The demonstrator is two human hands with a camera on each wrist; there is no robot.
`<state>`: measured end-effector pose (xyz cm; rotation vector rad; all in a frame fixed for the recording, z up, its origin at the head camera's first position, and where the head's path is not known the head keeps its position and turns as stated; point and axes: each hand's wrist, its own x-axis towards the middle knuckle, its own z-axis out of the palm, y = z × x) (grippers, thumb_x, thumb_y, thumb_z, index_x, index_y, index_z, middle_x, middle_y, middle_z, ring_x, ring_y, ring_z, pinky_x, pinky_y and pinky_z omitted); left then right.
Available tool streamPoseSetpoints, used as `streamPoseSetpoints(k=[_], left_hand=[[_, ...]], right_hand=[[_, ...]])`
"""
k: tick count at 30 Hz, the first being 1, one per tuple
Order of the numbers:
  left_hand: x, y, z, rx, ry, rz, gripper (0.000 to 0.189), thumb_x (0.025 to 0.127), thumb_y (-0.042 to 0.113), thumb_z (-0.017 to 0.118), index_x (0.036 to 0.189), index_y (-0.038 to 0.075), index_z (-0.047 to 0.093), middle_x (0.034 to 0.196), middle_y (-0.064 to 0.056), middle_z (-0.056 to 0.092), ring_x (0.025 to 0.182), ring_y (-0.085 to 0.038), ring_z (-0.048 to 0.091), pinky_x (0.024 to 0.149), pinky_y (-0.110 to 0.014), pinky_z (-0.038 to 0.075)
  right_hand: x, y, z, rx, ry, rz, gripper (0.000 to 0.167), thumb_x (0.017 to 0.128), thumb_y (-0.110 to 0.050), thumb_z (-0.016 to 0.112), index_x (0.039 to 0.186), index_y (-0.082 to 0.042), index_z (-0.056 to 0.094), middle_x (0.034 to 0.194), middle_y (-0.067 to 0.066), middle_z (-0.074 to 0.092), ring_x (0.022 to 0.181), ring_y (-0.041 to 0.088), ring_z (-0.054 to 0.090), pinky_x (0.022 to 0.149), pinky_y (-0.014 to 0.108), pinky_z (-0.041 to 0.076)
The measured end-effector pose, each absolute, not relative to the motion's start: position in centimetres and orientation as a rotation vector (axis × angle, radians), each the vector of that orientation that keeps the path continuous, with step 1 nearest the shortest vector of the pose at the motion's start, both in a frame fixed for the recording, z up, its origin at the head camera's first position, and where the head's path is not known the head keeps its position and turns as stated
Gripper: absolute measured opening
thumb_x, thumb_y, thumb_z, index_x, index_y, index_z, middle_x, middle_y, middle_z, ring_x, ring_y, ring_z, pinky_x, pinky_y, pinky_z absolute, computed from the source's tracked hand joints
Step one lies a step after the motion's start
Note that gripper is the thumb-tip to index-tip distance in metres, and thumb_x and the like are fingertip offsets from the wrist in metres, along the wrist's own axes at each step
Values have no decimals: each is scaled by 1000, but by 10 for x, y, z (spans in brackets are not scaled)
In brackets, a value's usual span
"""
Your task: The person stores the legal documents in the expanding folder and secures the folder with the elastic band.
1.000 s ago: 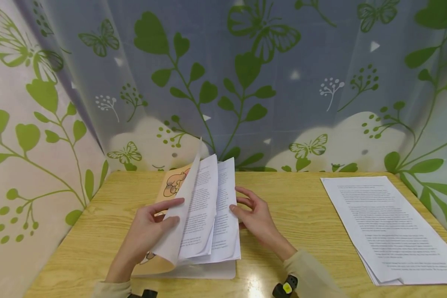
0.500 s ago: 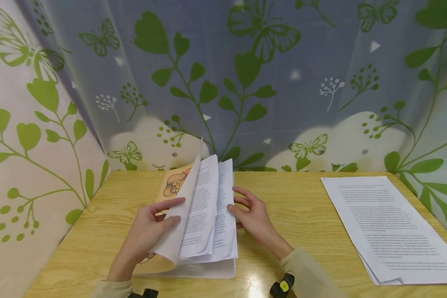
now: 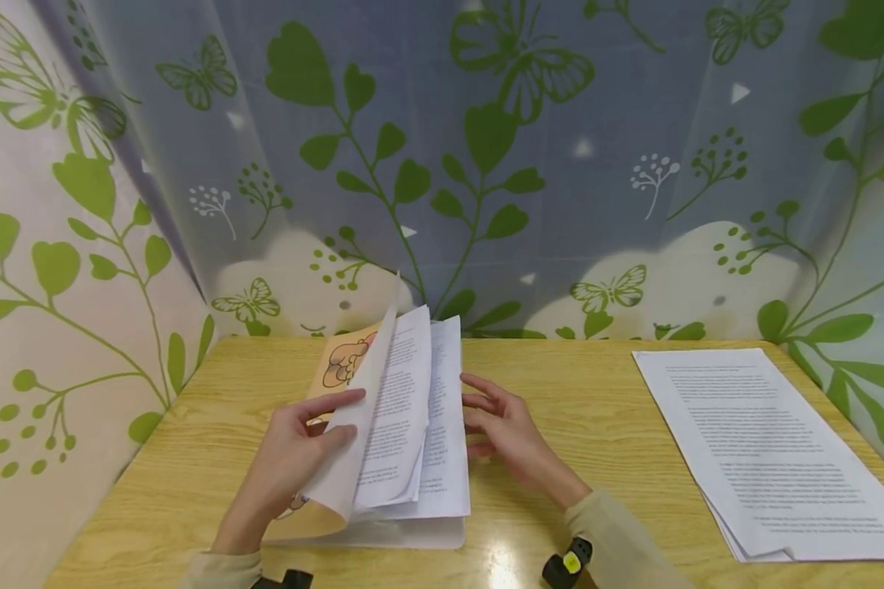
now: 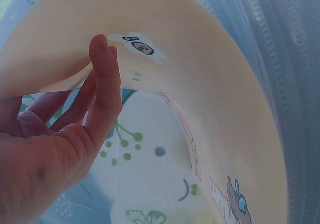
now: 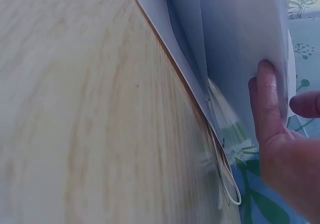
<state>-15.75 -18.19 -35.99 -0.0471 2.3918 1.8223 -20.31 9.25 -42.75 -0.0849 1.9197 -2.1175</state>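
Observation:
A folder with a cream cartoon-printed cover (image 3: pixel 349 360) lies on the table, its cover bent upward. My left hand (image 3: pixel 295 458) holds the cover's raised edge, thumb on the pale inner side; the left wrist view shows fingers against the printed side (image 4: pixel 200 49). Inside stand printed sheets (image 3: pixel 398 409) in two groups, the right-hand sheets (image 3: pixel 445 417) jutting toward my right hand (image 3: pixel 504 429). That hand's fingers touch these sheets' right edge. In the right wrist view its straight fingers lie along the paper (image 5: pixel 235 49), the thumb a little apart from it.
A stack of printed pages (image 3: pixel 773 458) lies at the right of the wooden table (image 3: pixel 582 409), with a bent corner at its near edge. A leaf-and-butterfly curtain (image 3: pixel 442 164) hangs behind the table and along both sides.
The right-hand sheets have shifted slightly left. My right thumb has come off their face, and the right fingers have spread a little. My left hand keeps its hold on the cover.

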Motion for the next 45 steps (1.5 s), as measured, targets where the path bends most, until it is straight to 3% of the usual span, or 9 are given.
streamPoseSetpoints(k=[9,29,45], left_hand=[[-157,-183,-361,-47,2385,1826,46,94,5,66,138,13,66,120,-22,70,74,-22,72,57,-36,61],[-157,-184,-362,-45,2384,1825,46,94,5,65,139,13,65,124,-22,68,76,-22,72,57,-36,61],[-158,-184,-360,-54,2387,1826,45,94,5,66,138,15,66,118,-22,71,74,-23,73,57,-36,61]], right_hand=[[-202,92,-428,-156,1897,-2110,67,93,1,57,156,-12,41,148,25,52,97,18,71,67,31,63],[-203,84,-430,-174,1897,-2116,65,94,-1,58,155,-12,43,148,24,53,95,18,73,66,30,63],[-202,76,-427,-186,1903,-2111,63,95,-3,59,155,-13,43,149,24,53,97,20,73,69,33,64]])
